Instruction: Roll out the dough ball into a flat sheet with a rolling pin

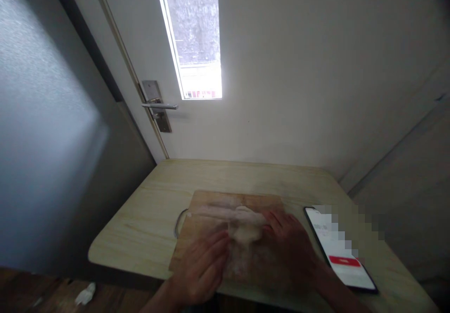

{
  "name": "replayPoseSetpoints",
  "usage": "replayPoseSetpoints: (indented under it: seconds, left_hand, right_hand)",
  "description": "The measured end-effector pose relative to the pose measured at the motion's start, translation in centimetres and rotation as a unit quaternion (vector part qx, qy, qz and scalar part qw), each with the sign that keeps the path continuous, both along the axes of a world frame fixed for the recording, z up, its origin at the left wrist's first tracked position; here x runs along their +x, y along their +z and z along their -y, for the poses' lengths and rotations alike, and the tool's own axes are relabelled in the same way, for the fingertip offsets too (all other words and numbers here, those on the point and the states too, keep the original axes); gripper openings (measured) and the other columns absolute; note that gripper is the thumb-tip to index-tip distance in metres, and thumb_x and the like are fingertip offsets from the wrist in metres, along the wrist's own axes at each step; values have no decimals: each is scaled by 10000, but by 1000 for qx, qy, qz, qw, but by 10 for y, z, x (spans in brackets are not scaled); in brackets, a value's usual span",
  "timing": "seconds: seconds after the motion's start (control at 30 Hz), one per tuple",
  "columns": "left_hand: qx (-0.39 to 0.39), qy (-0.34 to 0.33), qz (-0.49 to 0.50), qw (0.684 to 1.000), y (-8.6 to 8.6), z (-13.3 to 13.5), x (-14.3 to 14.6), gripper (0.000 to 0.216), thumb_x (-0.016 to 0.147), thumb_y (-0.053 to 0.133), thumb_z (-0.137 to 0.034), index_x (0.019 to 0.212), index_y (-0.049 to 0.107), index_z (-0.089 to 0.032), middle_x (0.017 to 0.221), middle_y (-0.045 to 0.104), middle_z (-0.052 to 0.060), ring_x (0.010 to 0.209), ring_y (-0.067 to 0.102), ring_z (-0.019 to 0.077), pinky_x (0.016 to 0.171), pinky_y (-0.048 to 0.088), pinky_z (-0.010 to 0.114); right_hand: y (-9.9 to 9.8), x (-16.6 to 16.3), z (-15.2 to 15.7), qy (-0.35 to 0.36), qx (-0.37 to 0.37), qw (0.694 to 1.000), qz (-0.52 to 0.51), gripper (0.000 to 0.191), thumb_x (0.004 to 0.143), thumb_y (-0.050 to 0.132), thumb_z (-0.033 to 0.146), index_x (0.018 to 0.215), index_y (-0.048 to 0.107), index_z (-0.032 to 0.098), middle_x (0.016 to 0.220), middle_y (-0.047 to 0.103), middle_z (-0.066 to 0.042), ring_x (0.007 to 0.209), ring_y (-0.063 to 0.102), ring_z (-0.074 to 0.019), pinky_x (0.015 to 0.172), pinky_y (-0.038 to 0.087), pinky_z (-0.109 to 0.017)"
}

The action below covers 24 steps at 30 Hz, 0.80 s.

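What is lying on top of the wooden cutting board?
A pale lump of dough lies on the cutting board, with the left hand and right hand flat at its sides. The board's surface beneath the hands and dough is covered.

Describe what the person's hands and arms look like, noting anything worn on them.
The left hand and right hand are bare: no gloves, and no ring, watch or bracelet shows. The forearms are uncovered to the picture's bottom edge, with no sleeve in view. Blur could hide small items.
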<state>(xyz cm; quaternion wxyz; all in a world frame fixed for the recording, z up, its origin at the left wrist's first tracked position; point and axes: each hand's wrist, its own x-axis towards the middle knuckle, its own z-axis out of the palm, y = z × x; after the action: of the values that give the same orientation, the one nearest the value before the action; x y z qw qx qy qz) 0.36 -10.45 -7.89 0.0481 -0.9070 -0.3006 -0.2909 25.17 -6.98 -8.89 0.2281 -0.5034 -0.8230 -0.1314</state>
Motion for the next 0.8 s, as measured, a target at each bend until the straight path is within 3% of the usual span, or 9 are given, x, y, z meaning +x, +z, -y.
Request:
replayPoseSetpoints:
  seconds: [0.07,0.13,0.2,0.3,0.4,0.53,0.67,0.8]
  left_hand:
    - [-48,4,-5,999,2,-9,1,330,778,348,-156,1076,479,-212,1009,591,72,1004,502,193,818,434,359]
    - [-149,117,45,981,6,-32,13,281,790,349,-193,1021,509,-183,972,597,78,920,539,174,784,449,334]
    - [-205,159,82,962,8,-60,31,272,785,390,-220,1028,502,-170,1003,579,70,921,529,161,790,440,314]
    - [-280,64,52,956,10,-93,58,204,759,462,-250,887,587,-153,905,604,45,852,542,153,768,429,272]
    - [-365,-29,50,929,11,-103,75,197,735,490,-284,779,633,-155,782,617,-5,719,555,124,656,432,220]
    - [-413,-32,62,908,14,-108,75,182,676,546,-286,787,640,-176,728,625,-48,697,559,106,619,415,197]
    - [-446,71,93,887,11,-115,66,173,556,656,-259,655,640,-118,590,615,-3,550,544,116,499,405,197]
    - [-404,189,160,881,-2,-96,59,245,706,497,-277,792,602,-72,656,611,60,581,539,133,508,411,231]
  right_hand:
    - [8,7,-2,-35,-12,998,-41,281,830,317,285,946,537,156,904,598,-83,806,544,-181,675,417,-310]
    - [15,14,0,-73,-34,991,-111,281,826,326,329,964,516,174,901,595,-68,787,551,-166,636,421,-279]
    - [20,19,4,-105,-48,977,-179,280,821,328,362,963,499,191,887,594,-51,762,558,-153,606,422,-257]
    - [23,28,15,-129,-56,964,-227,277,814,330,388,940,491,202,867,596,-44,752,563,-155,603,421,-253]
    - [21,41,29,-134,-53,965,-221,279,810,330,402,926,493,207,864,595,-44,751,565,-158,611,422,-254]
    - [15,55,44,-155,-55,966,-200,284,803,330,418,918,496,218,838,601,-34,717,572,-155,579,424,-247]
    - [9,59,48,-168,-58,961,-210,276,807,327,412,909,494,217,850,602,-34,727,574,-152,585,425,-243]
    - [6,55,43,-151,-57,962,-219,274,809,328,406,907,497,212,816,601,-33,707,573,-149,570,425,-239]
